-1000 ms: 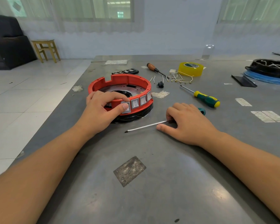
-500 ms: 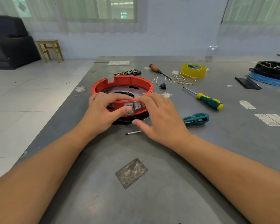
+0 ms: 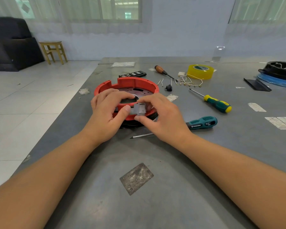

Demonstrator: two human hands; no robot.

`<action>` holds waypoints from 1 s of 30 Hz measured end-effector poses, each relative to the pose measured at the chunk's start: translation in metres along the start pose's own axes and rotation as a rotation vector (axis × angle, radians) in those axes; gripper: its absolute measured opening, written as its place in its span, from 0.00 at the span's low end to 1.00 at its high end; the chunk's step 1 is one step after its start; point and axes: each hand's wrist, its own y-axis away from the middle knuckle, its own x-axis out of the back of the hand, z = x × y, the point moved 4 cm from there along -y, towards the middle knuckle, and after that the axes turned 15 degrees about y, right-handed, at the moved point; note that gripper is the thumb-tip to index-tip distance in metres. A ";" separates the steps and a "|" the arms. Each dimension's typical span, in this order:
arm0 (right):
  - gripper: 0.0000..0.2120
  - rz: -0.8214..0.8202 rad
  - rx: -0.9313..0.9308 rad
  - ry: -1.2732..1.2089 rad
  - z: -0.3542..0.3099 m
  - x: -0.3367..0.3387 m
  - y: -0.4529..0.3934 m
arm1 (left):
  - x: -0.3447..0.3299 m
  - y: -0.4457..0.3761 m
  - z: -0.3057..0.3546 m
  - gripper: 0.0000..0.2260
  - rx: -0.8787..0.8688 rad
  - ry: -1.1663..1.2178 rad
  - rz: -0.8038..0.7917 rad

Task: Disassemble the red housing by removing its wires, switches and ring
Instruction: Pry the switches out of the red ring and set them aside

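Your two forearms reach in from the near edge of the grey table (image 3: 221,162), converging on the red housing (image 3: 132,83), which lies flat a little left of centre, its open side up. Just nearer than your hands, the teal screwdriver (image 3: 201,123) lies on the table with its long axis running left to right, tip pointing left, the shaft passing under your right wrist.

Your left hand (image 3: 106,116) grips the near wall of the housing: fingers curl over the rim to the inside, thumb presses the outer face. Your right hand (image 3: 162,116) pinches a grey switch (image 3: 139,109) at that near wall, index finger on top and thumb beneath; I cannot tell whether the switch is free of its slot. A black ring (image 3: 132,124) shows under the housing's near edge.

Farther right lies the yellow-green screwdriver (image 3: 216,104), tip pointing away and left. Beyond it sit loose wires (image 3: 188,82), a brown-handled screwdriver (image 3: 162,71) and a roll of yellow tape (image 3: 200,71).
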 end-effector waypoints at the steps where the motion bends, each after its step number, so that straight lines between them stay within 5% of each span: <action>1: 0.19 0.004 -0.045 -0.046 0.002 0.003 0.002 | -0.001 0.001 0.003 0.16 -0.029 -0.030 -0.005; 9: 0.17 -0.084 -0.139 -0.198 0.007 0.016 0.010 | -0.010 0.003 0.017 0.16 -0.172 -0.151 -0.031; 19: 0.16 -0.078 -0.062 -0.097 0.008 0.024 0.006 | -0.014 0.002 0.009 0.17 -0.125 -0.194 -0.040; 24: 0.11 -0.002 -0.368 -0.136 0.053 0.039 -0.013 | -0.020 0.001 -0.001 0.21 -0.016 -0.276 -0.070; 30: 0.12 -0.308 -0.507 0.265 0.132 0.029 -0.044 | -0.024 -0.003 -0.007 0.20 0.029 -0.356 -0.043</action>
